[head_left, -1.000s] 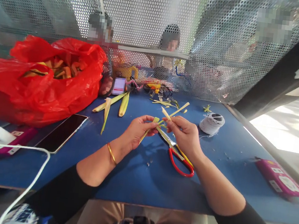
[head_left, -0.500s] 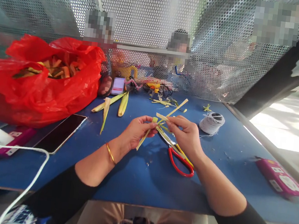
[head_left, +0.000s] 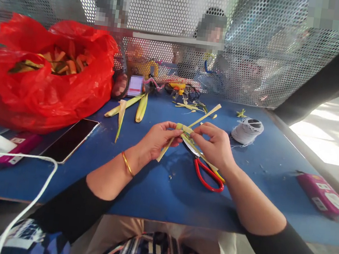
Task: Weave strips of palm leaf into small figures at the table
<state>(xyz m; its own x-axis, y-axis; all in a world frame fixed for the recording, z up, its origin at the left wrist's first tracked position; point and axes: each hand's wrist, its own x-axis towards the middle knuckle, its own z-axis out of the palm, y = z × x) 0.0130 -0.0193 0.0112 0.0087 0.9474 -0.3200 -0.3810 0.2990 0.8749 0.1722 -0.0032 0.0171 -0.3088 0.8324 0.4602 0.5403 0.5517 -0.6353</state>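
Observation:
My left hand [head_left: 165, 136] pinches a small crossing of pale green leaf strips [head_left: 205, 115] between thumb and fingers. One end of a strip sticks out below that hand, and another points up to the far right. With thumb and forefinger, my right hand [head_left: 213, 142] grips a short strip that bends over the crossing. Just beneath the hands lie scissors [head_left: 208, 177] with red-coated handles, their blades partly covered by the strips and fingers. A yellow-green length runs beside the scissors under my right hand. What the fingertips press on is partly hidden.
A red plastic bag [head_left: 76, 103] of plant pieces fills the left. Leaf sheaths [head_left: 141, 109] lie ahead, a white string spool [head_left: 247, 131] right of my hands. A phone [head_left: 70, 141], white cable [head_left: 48, 184] and purple pack [head_left: 324, 194] lie around. Behind a perforated screen [head_left: 177, 12] are people.
My right hand has brought its strip down across the crossing, so it now bends over instead of sticking out to the left. The camera view has tilted down slightly.

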